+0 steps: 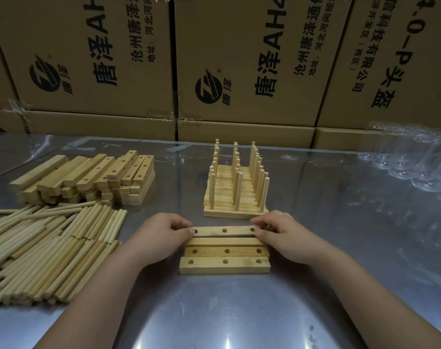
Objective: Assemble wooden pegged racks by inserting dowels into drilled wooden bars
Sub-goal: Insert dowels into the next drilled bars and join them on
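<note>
Seen from the worker's own eyes: two bare forearms reach forward over a shiny steel table [214,311]. Nearest lie four drilled wooden bars [224,265], side by side and crosswise. Three show three holes facing up; the third from the viewer shows none and seems to lie on its side. The left hand [161,234] and right hand [283,235] each pinch one end of the farthest bar [224,230], thumb in front and curled fingers behind. This bar sits against its neighbour. It looks like the laying-out step, squaring up empty bars before any peg goes in. The next move would likely call for freeing one hand, taking a peg from the loose dowels [50,248] heaped to the left, and holding it upright over a hole. Beyond that heap sits a stack of spare bars [88,177]. Straight ahead stand finished racks [235,214], pegs upright. Cardboard boxes [239,59] wall the back, and clear plastic [415,167] lies far right.
</note>
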